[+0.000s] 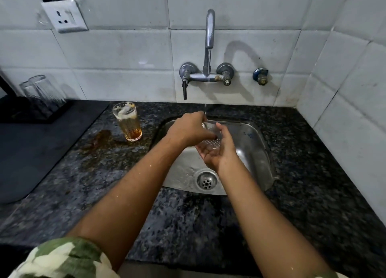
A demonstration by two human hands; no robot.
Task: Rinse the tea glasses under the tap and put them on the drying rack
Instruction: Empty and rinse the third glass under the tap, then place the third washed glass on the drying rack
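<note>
Over the sink [257, 152], both hands hold a clear glass [211, 138] under the thin stream from the tap [209, 37]. The left hand [191, 128] curls over its rim; the right hand [217, 152] cups its base, fingers loosely bent. Another glass [127, 121] with tea dregs stands on the counter [188, 225] beside a brown spill [100, 138]. Two upturned glasses [41, 89] sit on the rack [31, 112] at far left.

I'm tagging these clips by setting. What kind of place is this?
Most likely a home kitchen: a steel sink set in a dark granite counter, a wall tap on white tiles, and a glass with some tea beside the sink.
</note>
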